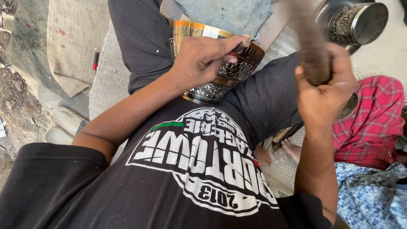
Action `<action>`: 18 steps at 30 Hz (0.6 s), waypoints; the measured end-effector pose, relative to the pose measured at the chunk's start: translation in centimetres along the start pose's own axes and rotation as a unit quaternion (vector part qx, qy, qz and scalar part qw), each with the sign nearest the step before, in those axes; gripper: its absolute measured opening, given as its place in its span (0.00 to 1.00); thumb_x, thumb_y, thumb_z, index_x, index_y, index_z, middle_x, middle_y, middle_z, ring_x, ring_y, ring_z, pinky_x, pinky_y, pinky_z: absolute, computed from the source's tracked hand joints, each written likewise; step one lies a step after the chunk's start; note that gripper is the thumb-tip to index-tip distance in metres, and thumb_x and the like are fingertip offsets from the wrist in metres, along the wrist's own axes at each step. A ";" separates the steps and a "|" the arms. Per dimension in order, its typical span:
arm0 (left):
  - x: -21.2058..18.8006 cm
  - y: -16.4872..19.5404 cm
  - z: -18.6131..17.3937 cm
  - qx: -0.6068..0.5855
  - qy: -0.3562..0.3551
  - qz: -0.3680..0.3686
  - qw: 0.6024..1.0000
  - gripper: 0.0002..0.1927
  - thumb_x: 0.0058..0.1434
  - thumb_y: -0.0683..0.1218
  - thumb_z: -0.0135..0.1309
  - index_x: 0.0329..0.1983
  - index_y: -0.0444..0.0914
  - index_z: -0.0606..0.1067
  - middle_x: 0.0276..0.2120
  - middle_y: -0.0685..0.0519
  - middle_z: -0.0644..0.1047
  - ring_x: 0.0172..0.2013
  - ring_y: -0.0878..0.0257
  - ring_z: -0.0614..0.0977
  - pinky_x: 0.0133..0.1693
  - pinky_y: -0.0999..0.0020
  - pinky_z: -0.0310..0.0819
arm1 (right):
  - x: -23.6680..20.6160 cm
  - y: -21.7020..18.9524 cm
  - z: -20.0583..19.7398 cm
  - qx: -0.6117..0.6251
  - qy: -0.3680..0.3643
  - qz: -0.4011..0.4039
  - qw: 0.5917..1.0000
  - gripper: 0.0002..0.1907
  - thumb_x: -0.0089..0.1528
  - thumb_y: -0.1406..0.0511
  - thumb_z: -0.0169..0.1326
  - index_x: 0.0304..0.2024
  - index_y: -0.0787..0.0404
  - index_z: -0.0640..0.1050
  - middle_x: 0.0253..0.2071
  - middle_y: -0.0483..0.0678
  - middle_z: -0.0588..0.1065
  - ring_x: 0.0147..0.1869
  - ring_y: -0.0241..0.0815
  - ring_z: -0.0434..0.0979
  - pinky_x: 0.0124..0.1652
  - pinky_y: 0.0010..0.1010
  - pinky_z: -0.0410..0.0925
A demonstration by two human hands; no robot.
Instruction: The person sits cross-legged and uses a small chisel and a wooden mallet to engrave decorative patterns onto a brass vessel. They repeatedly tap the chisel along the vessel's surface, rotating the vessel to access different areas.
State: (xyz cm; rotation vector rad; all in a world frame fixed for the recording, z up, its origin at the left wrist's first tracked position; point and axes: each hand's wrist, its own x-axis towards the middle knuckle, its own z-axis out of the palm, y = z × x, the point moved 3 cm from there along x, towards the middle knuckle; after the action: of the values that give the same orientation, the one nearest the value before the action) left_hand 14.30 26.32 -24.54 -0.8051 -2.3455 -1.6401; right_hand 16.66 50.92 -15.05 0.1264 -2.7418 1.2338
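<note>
An engraved metal pot (223, 72) with a brass-coloured rim lies between my knees, tilted on its side against my dark trousers. My left hand (204, 58) rests on its upper wall and pinches a thin punch tool (242, 44) with its tip on the pot's surface. My right hand (324, 87) is raised to the right of the pot and grips the brown wooden handle of a mallet (310, 39), which is blurred.
A second engraved metal pot (353, 21) lies at the top right. Red checked cloth (374, 120) and blue patterned cloth (376, 197) sit at the right. A woven mat (73, 33), pale sandals (63, 123) and littered dirt ground lie at the left.
</note>
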 end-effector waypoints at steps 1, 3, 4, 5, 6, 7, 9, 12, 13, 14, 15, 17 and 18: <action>0.1 0.0 0.1 0.001 0.006 0.011 1.000 0.30 0.61 0.31 0.60 0.66 0.42 0.74 0.38 0.53 0.84 0.32 0.64 0.86 0.36 0.69 0.79 | 0.2 0.3 0.1 0.053 0.002 0.032 0.998 0.20 0.59 0.79 0.61 0.51 0.60 0.73 0.41 0.44 0.75 0.44 0.35 0.78 0.44 0.28 0.73; 0.1 0.1 0.1 0.000 0.016 0.027 0.999 0.30 0.63 0.31 0.58 0.67 0.44 0.73 0.41 0.54 0.84 0.36 0.65 0.87 0.40 0.70 0.82 | 0.2 0.6 0.5 0.159 0.001 0.100 0.982 0.22 0.56 0.77 0.59 0.51 0.58 0.72 0.43 0.39 0.75 0.45 0.30 0.78 0.46 0.25 0.74; 0.1 0.1 0.2 0.000 0.013 0.024 1.000 0.29 0.63 0.31 0.59 0.67 0.44 0.74 0.40 0.53 0.84 0.35 0.65 0.87 0.39 0.70 0.81 | 0.4 0.3 0.2 0.021 -0.017 0.062 0.998 0.21 0.57 0.79 0.59 0.51 0.58 0.74 0.40 0.41 0.77 0.42 0.32 0.79 0.43 0.27 0.72; 0.2 0.0 0.2 0.002 0.009 0.021 1.000 0.29 0.63 0.31 0.59 0.66 0.43 0.74 0.40 0.52 0.84 0.34 0.65 0.87 0.38 0.70 0.81 | 0.5 -0.1 0.0 -0.117 -0.036 0.023 0.992 0.21 0.58 0.80 0.59 0.51 0.57 0.77 0.38 0.43 0.78 0.39 0.34 0.79 0.40 0.28 0.71; 0.2 0.0 0.3 0.002 0.004 0.014 1.000 0.28 0.62 0.31 0.59 0.65 0.43 0.74 0.40 0.51 0.84 0.34 0.65 0.87 0.38 0.70 0.81 | 0.6 -0.3 -0.1 -0.252 -0.056 -0.013 0.966 0.22 0.59 0.81 0.59 0.51 0.57 0.80 0.35 0.45 0.79 0.37 0.36 0.80 0.36 0.29 0.69; 0.2 -0.1 0.2 0.006 -0.001 -0.006 1.000 0.28 0.62 0.32 0.60 0.65 0.42 0.75 0.38 0.51 0.84 0.32 0.64 0.86 0.36 0.70 0.80 | 0.7 -0.5 -0.5 -0.168 -0.036 -0.006 0.985 0.21 0.60 0.81 0.59 0.52 0.58 0.78 0.38 0.45 0.79 0.39 0.36 0.80 0.40 0.28 0.71; 0.2 -0.3 0.2 0.016 -0.008 -0.044 0.999 0.26 0.62 0.33 0.62 0.63 0.41 0.77 0.34 0.50 0.84 0.29 0.62 0.85 0.34 0.68 0.79 | 1.0 -0.9 -1.1 0.003 0.005 0.007 1.000 0.19 0.62 0.80 0.58 0.53 0.61 0.74 0.43 0.45 0.78 0.45 0.36 0.80 0.46 0.27 0.73; 0.4 0.2 -0.2 -0.048 0.007 0.013 0.999 0.26 0.64 0.30 0.55 0.63 0.42 0.74 0.44 0.49 0.84 0.39 0.65 0.89 0.43 0.73 0.85 | 1.1 -1.8 -0.8 -0.072 -0.063 -0.043 0.994 0.16 0.63 0.82 0.51 0.47 0.59 0.78 0.40 0.46 0.80 0.42 0.37 0.83 0.40 0.26 0.72; 0.6 0.3 -0.2 -0.042 0.015 0.012 0.999 0.25 0.64 0.31 0.58 0.64 0.41 0.74 0.43 0.49 0.84 0.38 0.64 0.88 0.42 0.72 0.83 | 1.2 -2.0 -0.8 -0.159 -0.069 -0.063 0.983 0.17 0.58 0.81 0.55 0.46 0.60 0.79 0.38 0.47 0.80 0.39 0.41 0.82 0.38 0.29 0.71; 0.6 0.4 -0.3 -0.036 0.022 0.008 0.999 0.25 0.64 0.33 0.60 0.64 0.41 0.74 0.42 0.49 0.84 0.36 0.64 0.87 0.40 0.71 0.82 | 1.5 -2.0 -0.8 -0.244 -0.075 -0.081 0.963 0.19 0.53 0.80 0.59 0.46 0.61 0.80 0.36 0.49 0.80 0.37 0.45 0.81 0.35 0.32 0.70; 0.7 0.5 -0.2 -0.033 0.027 0.004 0.999 0.25 0.65 0.34 0.63 0.64 0.40 0.75 0.41 0.49 0.84 0.34 0.63 0.86 0.39 0.70 0.80 | 1.7 -2.0 -0.9 -0.327 -0.081 -0.096 0.937 0.22 0.48 0.78 0.62 0.45 0.62 0.81 0.34 0.51 0.80 0.34 0.49 0.80 0.33 0.35 0.69; 0.6 0.7 -0.1 -0.019 0.050 -0.008 0.999 0.25 0.64 0.35 0.65 0.64 0.40 0.75 0.39 0.49 0.84 0.34 0.63 0.86 0.38 0.69 0.80 | 2.6 -1.8 -1.6 -0.279 -0.041 -0.120 0.952 0.23 0.53 0.82 0.58 0.49 0.61 0.80 0.39 0.49 0.80 0.40 0.44 0.82 0.39 0.31 0.71; 0.6 0.7 0.0 -0.010 0.064 -0.014 0.998 0.25 0.64 0.36 0.65 0.63 0.40 0.75 0.37 0.49 0.84 0.33 0.63 0.86 0.38 0.69 0.80 | 3.1 -1.6 -1.8 -0.254 -0.020 -0.136 0.957 0.24 0.55 0.83 0.55 0.51 0.61 0.80 0.42 0.48 0.81 0.44 0.42 0.83 0.42 0.29 0.72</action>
State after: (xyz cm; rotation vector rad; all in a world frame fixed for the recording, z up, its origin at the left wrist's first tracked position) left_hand 14.20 26.66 -23.66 -0.6534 -2.2662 -1.6754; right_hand 13.96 51.11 -12.17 0.4552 -2.8492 0.4419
